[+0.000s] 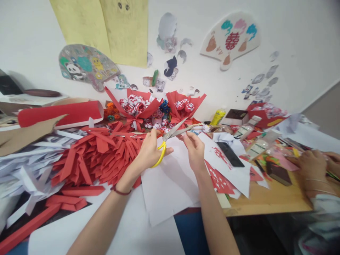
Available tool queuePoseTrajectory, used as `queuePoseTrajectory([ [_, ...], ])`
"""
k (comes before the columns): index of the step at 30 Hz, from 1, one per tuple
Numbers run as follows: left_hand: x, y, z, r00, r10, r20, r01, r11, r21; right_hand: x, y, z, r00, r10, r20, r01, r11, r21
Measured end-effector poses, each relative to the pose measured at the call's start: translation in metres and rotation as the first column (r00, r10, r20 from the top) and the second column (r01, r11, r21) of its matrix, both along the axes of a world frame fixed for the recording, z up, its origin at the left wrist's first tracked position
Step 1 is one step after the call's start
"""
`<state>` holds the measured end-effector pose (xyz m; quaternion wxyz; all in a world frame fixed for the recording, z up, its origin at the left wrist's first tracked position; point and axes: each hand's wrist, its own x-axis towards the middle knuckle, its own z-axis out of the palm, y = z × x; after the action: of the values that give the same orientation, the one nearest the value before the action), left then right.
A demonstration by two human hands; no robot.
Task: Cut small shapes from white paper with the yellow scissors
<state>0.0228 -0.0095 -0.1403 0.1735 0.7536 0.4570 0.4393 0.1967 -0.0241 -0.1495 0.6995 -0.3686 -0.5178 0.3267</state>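
My left hand (150, 150) is closed around the yellow handles of a pair of scissors (160, 156). Their metal blades are parted and point up to the right. Just beyond the blades, my right hand (195, 147) has its fingertips pinched together; a small pale piece seems to be between them, too small to name. Beneath both hands lie white paper sheets (170, 191). Folded red paper strips (98, 159) are heaped beside my left forearm. To the right of my right hand, a sheet with a red print (221, 157) lies under a black flat object (230, 154).
Red-wrapped paper bouquets (135, 106) stand along the wall. White folded strips (34, 173) and a red roll (61, 112) are on the left. At the right, another person's hands (313, 163) work over scattered craft items near a dark box (278, 173) on the wooden table (271, 202).
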Motion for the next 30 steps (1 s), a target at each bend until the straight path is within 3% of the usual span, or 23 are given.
queuePoseTrajectory([
  [6, -0.004, 0.002, -0.003, 0.991, -0.098, -0.087, 0.088, 0.99, -0.11, 0.007, 0.002, -0.002, 0.998, -0.042, -0.038, 0.044, 0.998, 0.054],
  [14, -0.004, 0.002, -0.002, 0.988, -0.129, -0.086, 0.126, 0.991, -0.034, 0.011, 0.001, -0.001, 0.998, -0.063, -0.009, 0.064, 0.995, 0.078],
  [30, -0.003, -0.001, 0.003, 0.99, -0.129, -0.062, 0.126, 0.99, -0.059, 0.011, 0.0, 0.0, 0.996, -0.084, 0.034, 0.079, 0.988, 0.133],
])
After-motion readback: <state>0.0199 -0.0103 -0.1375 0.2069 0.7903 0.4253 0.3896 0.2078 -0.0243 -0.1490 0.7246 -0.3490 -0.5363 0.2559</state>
